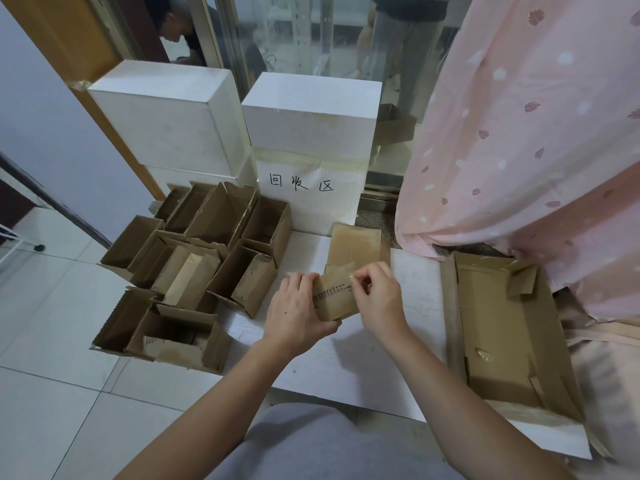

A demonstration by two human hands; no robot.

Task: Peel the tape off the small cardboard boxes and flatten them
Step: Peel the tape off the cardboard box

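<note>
My left hand [294,311] holds a small cardboard box [335,296] from the left side and from below. The fingers are curled around its left edge and the thumb lies under it, so the box is lifted a little above the white table [346,368]. My right hand [375,299] is at the upper right corner of the same box. Its fingers are bent close together and the fingertips [356,278] pinch something at the top edge of the box; I think it is tape, but it is too small to be sure. The box has a dark printed line on the side that faces me.

Just behind this box, a flat piece of cardboard [358,247] lies on the table. On my right, a big open carton [498,334] lies flat on the table, with a small crumpled piece of tape [484,355] inside it. On my left, many small open boxes [207,258] stand close together, partly on the table and partly over its edge.

Farther back there are two white boxes [311,112]. A paper sign [304,187] with handwritten characters is fixed on the right one. A pink curtain [519,133] hangs at the right.
</note>
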